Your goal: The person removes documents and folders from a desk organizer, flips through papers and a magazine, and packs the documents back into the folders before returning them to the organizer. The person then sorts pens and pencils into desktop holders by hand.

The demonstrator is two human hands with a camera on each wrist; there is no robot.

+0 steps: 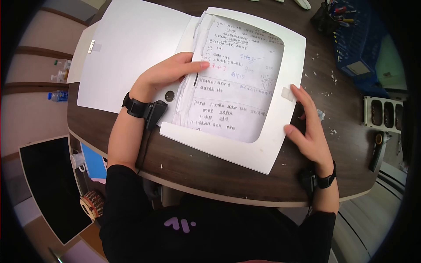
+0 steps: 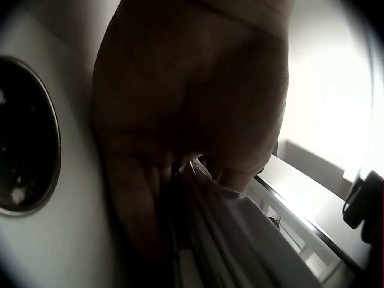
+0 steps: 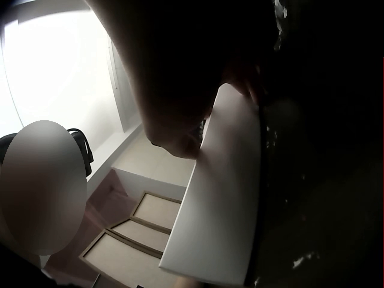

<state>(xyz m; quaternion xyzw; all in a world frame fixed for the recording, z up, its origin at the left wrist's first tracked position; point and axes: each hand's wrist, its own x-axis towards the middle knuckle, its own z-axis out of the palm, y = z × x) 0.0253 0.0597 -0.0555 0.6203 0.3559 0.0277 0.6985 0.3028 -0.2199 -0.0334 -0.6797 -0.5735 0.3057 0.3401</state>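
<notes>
A white file box (image 1: 219, 151) lies unfolded on the table, its windowed frame around a thick stack of handwritten papers (image 1: 232, 98). Its white cover (image 1: 131, 44) spreads out to the left. My left hand (image 1: 169, 70) grips the left edge of the stack, thumb on top; in the left wrist view the sheets run between thumb and fingers. Near that wrist is a metal-rimmed finger hole (image 1: 169, 96). At the box's right edge, my right hand (image 1: 313, 131) holds the side, with fingertips by a small fastener tab (image 1: 287, 94). The right wrist view shows the box's side wall (image 3: 228, 180).
A blue basket (image 1: 357, 39) and a black pen holder (image 1: 326, 17) stand at the back right. Nearer on the right are a pale slotted tray (image 1: 382, 115) and a black-handled tool (image 1: 377, 149). White scraps dot the dark table (image 1: 206, 175). A monitor (image 1: 50, 188) stands at the left.
</notes>
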